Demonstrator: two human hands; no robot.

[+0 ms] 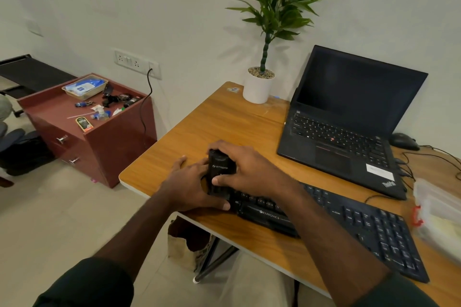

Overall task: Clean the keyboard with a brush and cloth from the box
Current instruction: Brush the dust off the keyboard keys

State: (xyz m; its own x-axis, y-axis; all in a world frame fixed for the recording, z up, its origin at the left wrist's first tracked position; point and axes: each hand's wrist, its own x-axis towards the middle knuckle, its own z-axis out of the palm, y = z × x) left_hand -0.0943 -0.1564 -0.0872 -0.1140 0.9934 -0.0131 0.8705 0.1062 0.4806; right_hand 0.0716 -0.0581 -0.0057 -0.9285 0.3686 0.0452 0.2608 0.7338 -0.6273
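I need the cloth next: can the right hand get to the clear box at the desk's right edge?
Probably yes. The clear box sits just past the keyboard with nothing blocking it, but the right hand and left hand both grip a small black object, so it must let go first.

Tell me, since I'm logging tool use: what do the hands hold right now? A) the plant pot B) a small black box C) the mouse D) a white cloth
B: both hands, left and right, grip a small black box at the left end of the keyboard; the mouse and pot sit untouched.
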